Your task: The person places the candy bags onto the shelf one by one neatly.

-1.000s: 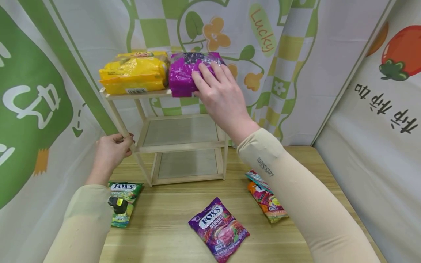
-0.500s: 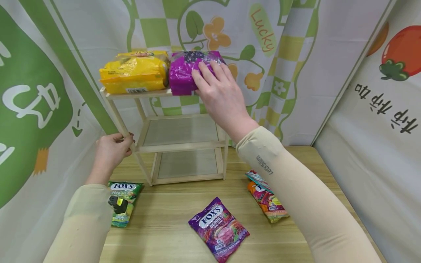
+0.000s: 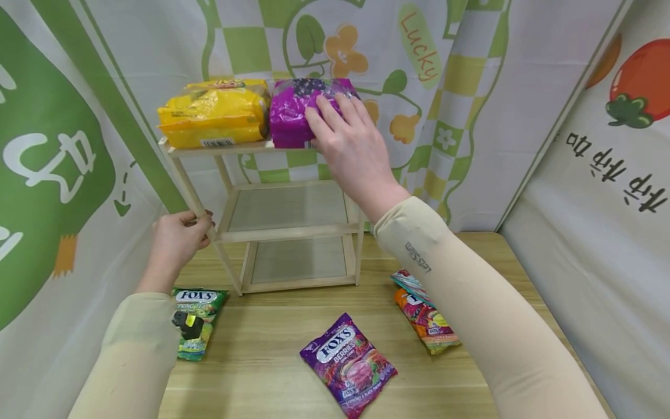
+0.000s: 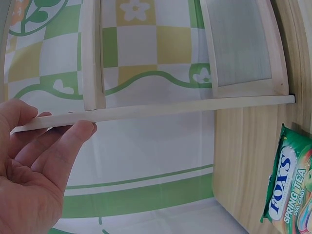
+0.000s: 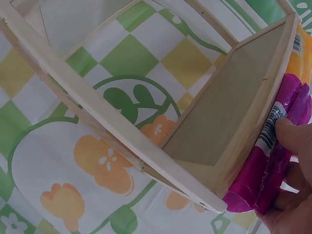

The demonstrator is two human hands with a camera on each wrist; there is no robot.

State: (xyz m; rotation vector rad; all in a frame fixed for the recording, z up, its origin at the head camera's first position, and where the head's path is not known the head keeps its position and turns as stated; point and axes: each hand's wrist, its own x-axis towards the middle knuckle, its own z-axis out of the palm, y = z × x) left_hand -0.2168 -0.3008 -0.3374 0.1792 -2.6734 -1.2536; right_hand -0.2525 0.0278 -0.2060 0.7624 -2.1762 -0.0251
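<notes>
A small wooden shelf rack (image 3: 285,235) with three levels stands on the table. With thumb and fingers, my left hand (image 3: 180,235) pinches its left front post, as the left wrist view shows the hand (image 4: 36,165) close up. My right hand (image 3: 353,142) grips a shiny purple bag (image 3: 293,116) at the right of the top level. In the right wrist view the thumb lies by the barcode of the purple bag (image 5: 265,151), on the shelf's front edge. Beside it on the same level sits a yellow bag (image 3: 214,116).
A purple Fox's Berries candy bag (image 3: 349,366) lies on the table in front. The green Fox's Spring Tea bag (image 3: 201,323) is at left, partly behind my left forearm. At right, an orange candy bag (image 3: 424,323) overlaps a teal striped bag (image 3: 410,285). Printed curtains (image 3: 471,116) enclose the table.
The purple bag has shifted slightly back on the top level, my right hand going with it. My left hand keeps its place on the post.
</notes>
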